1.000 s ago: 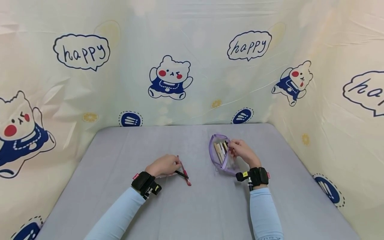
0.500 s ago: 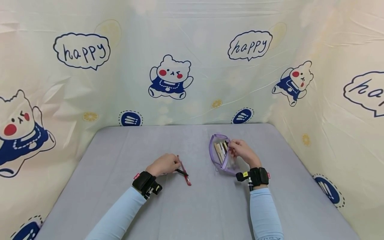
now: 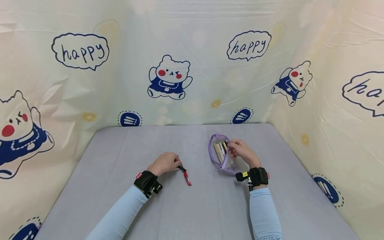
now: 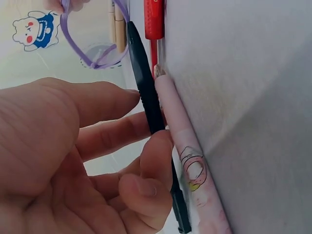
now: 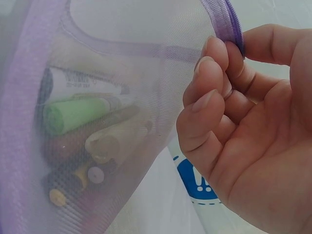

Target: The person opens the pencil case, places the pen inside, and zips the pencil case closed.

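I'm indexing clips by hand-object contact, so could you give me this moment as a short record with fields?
Left hand: pinches a black pen
Right hand: pinches the zipped edge of a purple-trimmed mesh pouch
Pouch state: mouth open
Pouch contents: several pens, including a green-ended one; exact count unclear
Near left hand: red pen; pink printed pen-shaped item
Surface: grey tabletop
Backdrop: pale sheet printed with cartoon bears and "happy"
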`<action>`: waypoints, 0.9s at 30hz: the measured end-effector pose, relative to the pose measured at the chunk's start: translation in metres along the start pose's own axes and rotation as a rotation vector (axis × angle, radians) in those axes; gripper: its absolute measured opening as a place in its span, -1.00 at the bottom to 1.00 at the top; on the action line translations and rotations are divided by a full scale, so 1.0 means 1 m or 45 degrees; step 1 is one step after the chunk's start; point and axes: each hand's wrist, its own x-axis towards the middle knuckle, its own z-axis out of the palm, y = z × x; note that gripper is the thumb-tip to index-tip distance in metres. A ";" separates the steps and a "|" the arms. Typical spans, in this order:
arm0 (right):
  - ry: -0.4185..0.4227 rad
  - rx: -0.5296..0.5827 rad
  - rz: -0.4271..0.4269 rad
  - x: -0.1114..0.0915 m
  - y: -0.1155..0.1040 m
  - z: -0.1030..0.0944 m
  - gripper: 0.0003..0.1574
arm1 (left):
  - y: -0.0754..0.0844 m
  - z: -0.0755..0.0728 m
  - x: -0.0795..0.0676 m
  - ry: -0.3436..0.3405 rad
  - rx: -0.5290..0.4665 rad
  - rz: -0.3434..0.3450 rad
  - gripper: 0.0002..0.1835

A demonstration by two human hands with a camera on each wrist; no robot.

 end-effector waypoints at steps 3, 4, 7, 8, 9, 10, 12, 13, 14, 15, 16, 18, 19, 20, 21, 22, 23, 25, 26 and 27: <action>0.006 0.001 0.001 0.000 0.001 0.000 -0.68 | 0.001 0.000 0.001 0.014 -0.014 -0.007 -0.82; 0.007 -0.003 -0.001 0.001 0.001 0.000 -0.69 | 0.002 0.000 0.001 0.020 -0.017 -0.010 -0.82; 0.011 -0.014 -0.005 0.001 0.002 0.000 -0.70 | 0.004 0.000 0.001 0.061 -0.016 -0.017 -0.79; 0.010 -0.016 -0.007 0.001 0.002 0.000 -0.70 | 0.005 0.000 0.001 0.078 -0.008 -0.022 -0.77; 0.011 -0.019 -0.008 0.001 0.002 0.000 -0.70 | 0.005 0.001 0.002 0.096 0.005 -0.022 -0.76; 0.010 -0.024 -0.012 0.001 0.002 0.000 -0.69 | 0.006 0.001 0.002 0.114 0.018 -0.024 -0.74; 0.006 -0.028 -0.011 0.001 0.003 0.000 -0.68 | 0.006 0.003 0.003 0.148 0.038 -0.025 -0.74; 0.005 -0.028 -0.006 0.002 0.003 0.000 -0.67 | 0.005 0.005 0.003 0.162 0.045 -0.026 -0.73; 0.001 -0.027 -0.005 0.002 0.004 0.000 -0.66 | 0.004 0.007 0.004 0.176 0.049 -0.024 -0.72; -0.003 -0.026 -0.001 0.002 0.004 0.000 -0.65 | 0.002 0.008 0.005 0.189 0.049 -0.019 -0.72; -0.006 -0.029 0.003 0.002 0.003 0.000 -0.65 | 0.001 0.009 0.005 0.199 0.046 -0.020 -0.72; -0.003 -0.028 0.012 0.002 0.002 0.000 -0.64 | -0.001 0.011 0.007 0.209 0.029 -0.023 -0.72; -0.003 -0.027 0.013 0.001 0.001 0.000 -0.63 | -0.002 0.011 0.007 0.210 0.019 -0.029 -0.72; -0.002 -0.026 0.011 0.001 0.000 0.000 -0.63 | -0.002 0.010 0.008 0.210 0.008 -0.036 -0.73; 0.001 -0.025 0.011 0.001 -0.001 0.001 -0.64 | -0.001 0.010 0.008 0.208 -0.001 -0.041 -0.73; 0.004 -0.025 0.010 0.001 -0.002 0.001 -0.64 | -0.001 0.009 0.008 0.205 -0.013 -0.048 -0.73; 0.007 -0.021 0.009 0.001 -0.002 0.001 -0.65 | 0.000 0.008 0.008 0.202 -0.027 -0.052 -0.73; 0.008 -0.015 0.007 0.001 -0.001 0.001 -0.67 | 0.001 0.006 0.008 0.208 -0.041 -0.045 -0.73; 0.008 -0.014 0.006 0.002 0.000 0.001 -0.67 | 0.001 0.005 0.008 0.213 -0.044 -0.037 -0.73; 0.010 -0.013 0.006 0.002 0.001 0.001 -0.68 | 0.002 0.005 0.009 0.217 -0.046 -0.025 -0.72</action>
